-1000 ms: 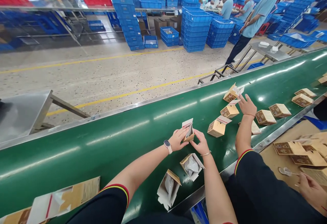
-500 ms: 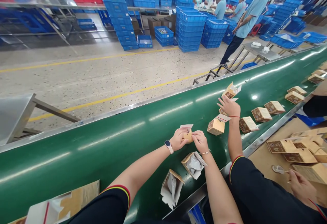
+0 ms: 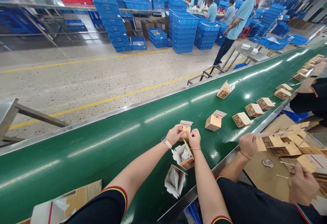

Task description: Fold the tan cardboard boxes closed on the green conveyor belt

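Both of my hands work on one small cardboard box (image 3: 184,135) above the green belt, its white-lined lid flap (image 3: 186,123) standing up. My left hand (image 3: 175,134) grips the box's left side, fingers at the tan inner flaps. My right hand (image 3: 194,138) pinches at the flaps on the right; its fingers partly hide them. Just below, by my right wrist, an open box (image 3: 187,163) with a white bag inside lies tilted. Nearer me is another open box (image 3: 176,179), also with a bag in it. To the right stands a box with its lid raised (image 3: 213,123).
The green conveyor belt (image 3: 122,138) runs diagonally. Farther along it are an open box (image 3: 225,90) and several closed boxes (image 3: 240,119). A large open box (image 3: 87,196) is at lower left. Beside me, a co-worker's hand (image 3: 302,184) holds a thin stick near piled boxes (image 3: 283,148).
The co-worker's near arm has drawn back from the belt to the side table. The open box by my right wrist has turned and tipped. My hands stay on the box, fingers closer together.
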The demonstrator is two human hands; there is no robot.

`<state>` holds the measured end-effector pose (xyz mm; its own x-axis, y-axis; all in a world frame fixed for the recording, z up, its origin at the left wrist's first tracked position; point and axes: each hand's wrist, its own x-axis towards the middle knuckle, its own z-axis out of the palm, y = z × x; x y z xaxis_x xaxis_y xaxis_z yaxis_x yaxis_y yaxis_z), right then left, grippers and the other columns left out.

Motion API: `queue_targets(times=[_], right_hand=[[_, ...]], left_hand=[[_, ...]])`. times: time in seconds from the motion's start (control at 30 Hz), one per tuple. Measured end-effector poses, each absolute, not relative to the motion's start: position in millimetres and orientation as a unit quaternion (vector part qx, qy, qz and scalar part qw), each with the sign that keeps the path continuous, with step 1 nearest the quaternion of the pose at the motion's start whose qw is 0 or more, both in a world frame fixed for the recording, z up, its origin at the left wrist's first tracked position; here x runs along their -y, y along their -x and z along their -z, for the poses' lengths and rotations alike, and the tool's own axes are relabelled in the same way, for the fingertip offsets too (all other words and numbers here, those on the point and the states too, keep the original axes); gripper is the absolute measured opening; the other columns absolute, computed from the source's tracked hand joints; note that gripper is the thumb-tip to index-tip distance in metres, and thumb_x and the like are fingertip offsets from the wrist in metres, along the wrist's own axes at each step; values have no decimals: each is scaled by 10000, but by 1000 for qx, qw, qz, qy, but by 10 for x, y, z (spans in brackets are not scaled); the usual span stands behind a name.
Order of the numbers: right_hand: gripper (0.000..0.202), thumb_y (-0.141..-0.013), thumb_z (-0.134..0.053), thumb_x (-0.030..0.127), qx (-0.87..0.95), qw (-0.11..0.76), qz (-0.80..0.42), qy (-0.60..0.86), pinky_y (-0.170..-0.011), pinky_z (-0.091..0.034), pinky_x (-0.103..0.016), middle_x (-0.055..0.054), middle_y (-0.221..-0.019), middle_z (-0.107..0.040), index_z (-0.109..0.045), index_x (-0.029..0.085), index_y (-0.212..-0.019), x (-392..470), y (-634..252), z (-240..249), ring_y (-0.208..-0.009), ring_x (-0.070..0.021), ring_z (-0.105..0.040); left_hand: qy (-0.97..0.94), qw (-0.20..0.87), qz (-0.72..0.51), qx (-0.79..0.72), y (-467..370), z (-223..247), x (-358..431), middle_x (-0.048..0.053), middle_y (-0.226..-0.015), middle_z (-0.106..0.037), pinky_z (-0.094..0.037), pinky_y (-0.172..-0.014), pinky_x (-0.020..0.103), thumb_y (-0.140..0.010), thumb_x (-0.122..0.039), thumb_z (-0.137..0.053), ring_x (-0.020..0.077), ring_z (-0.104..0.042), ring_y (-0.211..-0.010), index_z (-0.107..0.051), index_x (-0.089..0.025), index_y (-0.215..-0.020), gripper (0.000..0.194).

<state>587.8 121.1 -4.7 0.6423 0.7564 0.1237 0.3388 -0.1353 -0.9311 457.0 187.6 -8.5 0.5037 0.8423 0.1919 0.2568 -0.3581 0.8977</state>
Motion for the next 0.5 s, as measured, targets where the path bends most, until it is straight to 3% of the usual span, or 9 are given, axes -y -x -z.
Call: queue_targets(times=[0.1, 0.3, 0.4, 0.5], right_hand=[[413, -599, -658, 526, 314, 533, -216, 755, -592, -394, -282, 51, -606, -390, -371, 233, -554, -1249, -5894, 126, -576, -120, -395], [447, -543, -676, 543, 246, 499, -299, 775, -514, -386, -255, 69, -552, -409, -355, 237, -600, -1341, -6036, 223, -524, -115, -428], [439, -519, -710, 520, 230, 482, -320, 783, -519, -412, -262, 54, -570, -467, -399, 230, -634, -1387, -6130, 160, -547, -135, -484], [390, -573, -689, 499, 228, 477, -322, 786, -599, -458, -278, 9, -693, -564, -492, 210, -744, -1258, -6229, 11, -651, -157, -554]], left_hand=[[-627, 527, -339, -462, -4715, 53, -1945, 64, -1082, -610, -436, -946, 360, -674, -208, -726, 203, -574, -1027, -555, -196, -1053, 416], [-540, 651, -231, -481, -4960, 31, -2017, 78, -959, -663, -498, -803, 329, -722, -138, -665, 179, -627, -832, -579, -164, -900, 200], [-520, 670, -210, -486, -5063, 0, -2031, 87, -977, -665, -498, -794, 325, -725, -153, -674, 188, -630, -845, -576, -163, -894, 195], [-494, 690, -199, -491, -5035, -54, -2064, 115, -1123, -626, -493, -805, 304, -768, -243, -664, 194, -623, -941, -548, -173, -1020, 286]])
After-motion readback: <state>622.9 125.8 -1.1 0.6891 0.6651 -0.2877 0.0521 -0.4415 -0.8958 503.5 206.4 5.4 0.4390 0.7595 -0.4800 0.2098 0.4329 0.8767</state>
